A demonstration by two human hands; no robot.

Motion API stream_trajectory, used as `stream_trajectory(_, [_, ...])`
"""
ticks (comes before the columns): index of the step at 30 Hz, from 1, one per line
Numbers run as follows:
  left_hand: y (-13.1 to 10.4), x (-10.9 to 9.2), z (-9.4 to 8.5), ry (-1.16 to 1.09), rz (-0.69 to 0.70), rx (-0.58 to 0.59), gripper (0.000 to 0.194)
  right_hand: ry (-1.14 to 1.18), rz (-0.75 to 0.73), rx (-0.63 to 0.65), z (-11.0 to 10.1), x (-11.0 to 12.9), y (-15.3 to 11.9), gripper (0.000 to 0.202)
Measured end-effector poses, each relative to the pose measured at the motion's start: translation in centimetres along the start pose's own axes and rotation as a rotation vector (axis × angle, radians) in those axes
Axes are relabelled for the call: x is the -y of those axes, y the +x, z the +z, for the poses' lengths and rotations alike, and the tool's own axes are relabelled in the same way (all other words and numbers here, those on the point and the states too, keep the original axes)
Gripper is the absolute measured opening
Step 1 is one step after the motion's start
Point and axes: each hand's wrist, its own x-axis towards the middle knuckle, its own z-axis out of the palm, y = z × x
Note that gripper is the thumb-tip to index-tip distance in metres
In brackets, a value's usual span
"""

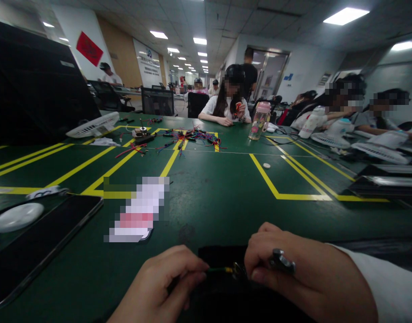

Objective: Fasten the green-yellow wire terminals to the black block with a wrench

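Note:
My left hand (172,280) is closed in a pinch on a thin green wire (216,269) that has a yellow section towards its right end. Facing it, my right hand (286,264) is closed round a small silver metal tool (282,261), one end of which juts out by the fingers. Thin shiny curved metal (238,271) shows at the wire's right end, just left of my right fingertips. Whether it belongs to the tool, I cannot tell. Below the hands it is very dark, and a black surface (222,253) lies behind the wire.
A blurred-out pale phone-like item (141,208) lies ahead on the green table (212,193). A large dark phone (41,251) and a white oval object (17,217) are at left. Further off are tangled wires (192,138), a bottle (259,120) and a seated person (226,103).

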Motion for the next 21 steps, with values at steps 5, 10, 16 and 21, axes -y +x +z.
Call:
stream_trajectory(5, [-0.2, 0.2, 0.1, -0.022, -0.009, -0.003, 0.019, 0.01, -0.031, 0.016, -0.4, -0.5, 0.0, 0.012])
stream_trajectory(10, [-0.1, 0.4, 0.2, -0.055, -0.008, 0.008, 0.019, 0.031, 0.036, -0.159, -0.6, -0.7, -0.7, 0.012])
stream_trajectory(16, [-0.2, 0.2, 0.1, -0.032, -0.026, 0.013, 0.019, 0.017, 0.118, -0.223, 0.7, -0.2, -1.2, 0.012])
stream_trajectory(21, [-0.2, 0.2, 0.1, -0.033, -0.023, 0.024, 0.019, 0.028, 0.183, -0.176, 1.8, -0.2, -1.0, 0.011])
